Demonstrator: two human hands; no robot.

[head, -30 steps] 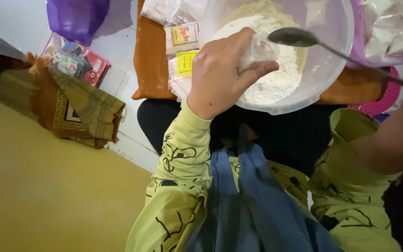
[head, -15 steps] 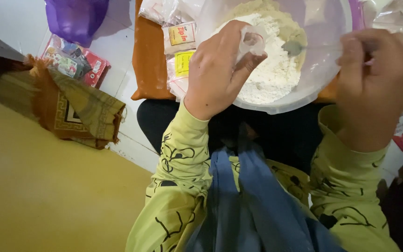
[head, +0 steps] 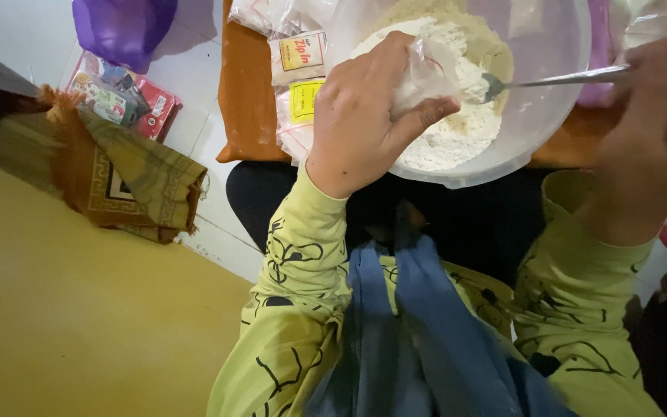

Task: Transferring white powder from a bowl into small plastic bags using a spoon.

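Small plastic bag [head: 426, 69] pinched in left hand [head: 364, 116] over flour bowl [head: 542, 116], spoon [head: 550, 79] in right hand [head: 658, 131]

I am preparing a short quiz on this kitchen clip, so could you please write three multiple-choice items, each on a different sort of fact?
1. Where is the spoon's tip?
A. on the floor
B. in the flour inside the bowl
C. in the purple container

2. What colour are the sleeves?
A. red
B. white
C. yellow-green

3. What is the left hand doing?
A. pinching a small clear bag
B. lying flat on the floor
C. holding the spoon

Answers: 1 B, the tip rests in the white powder; 2 C, both arms show yellow-green cloth with black lines; 3 A, fingers close on the plastic over the bowl, while the right hand has the spoon.
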